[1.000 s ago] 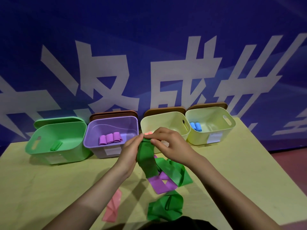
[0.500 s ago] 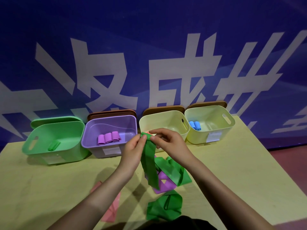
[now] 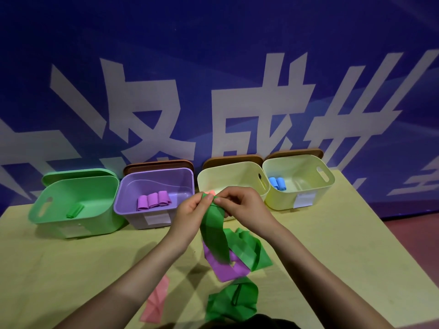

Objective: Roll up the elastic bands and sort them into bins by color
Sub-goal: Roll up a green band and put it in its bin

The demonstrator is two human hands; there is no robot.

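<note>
L hand (image 3: 190,211) & R hand (image 3: 240,207) both pinch green band (image 3: 213,230) top, above counter (image 3: 332,245), blocking cream bin (image 3: 234,173) front; purple band (image 3: 225,269), pink strip (image 3: 156,302) loose below.

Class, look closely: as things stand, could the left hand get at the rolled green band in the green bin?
Probably yes, once freed: the green bin is open-topped, but the left hand is pinching the long green band.
</note>
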